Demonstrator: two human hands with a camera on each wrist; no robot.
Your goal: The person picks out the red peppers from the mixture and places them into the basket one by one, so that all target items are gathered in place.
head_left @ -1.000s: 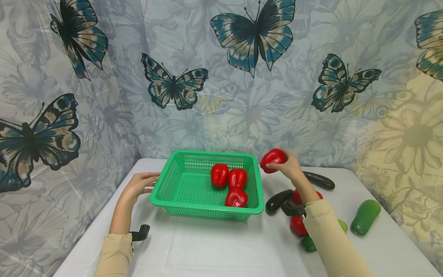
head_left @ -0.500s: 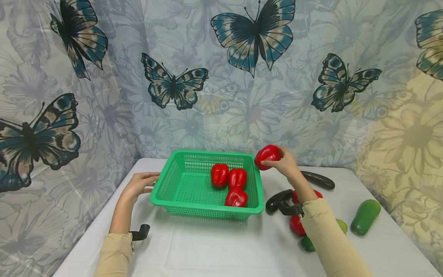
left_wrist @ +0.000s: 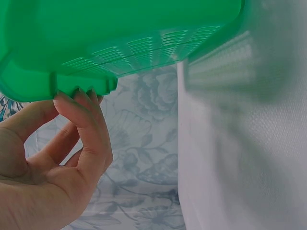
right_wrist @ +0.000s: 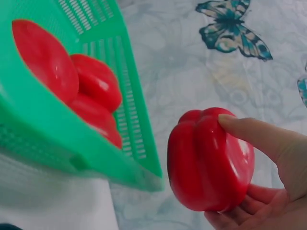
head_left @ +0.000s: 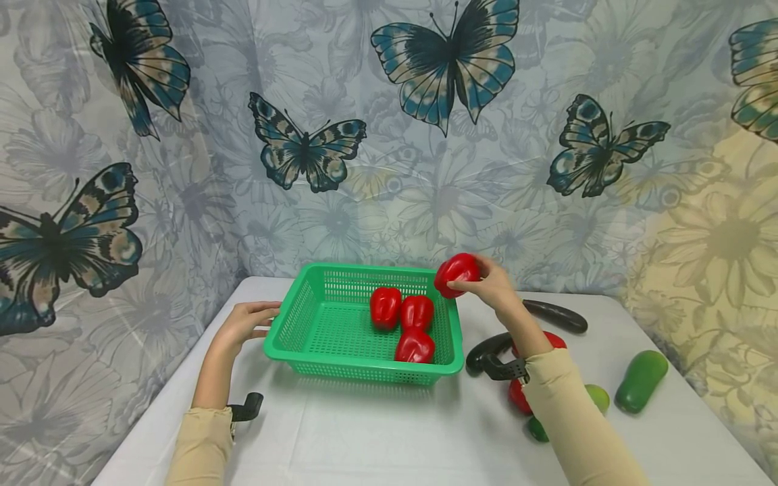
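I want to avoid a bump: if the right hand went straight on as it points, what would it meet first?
Probably the green basket, at its rim near the far right corner, with the red pepper in the right hand touching first. Height is unclear; it might clear the rim instead.

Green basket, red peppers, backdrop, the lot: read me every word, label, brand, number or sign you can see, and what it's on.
None: no readable text in any view.
Green basket: no lettering visible.
Held red pepper: no label visible.
Backdrop: only butterflies and flowers visible.
Dark wrist devices: too small to tell whether they carry any marking.
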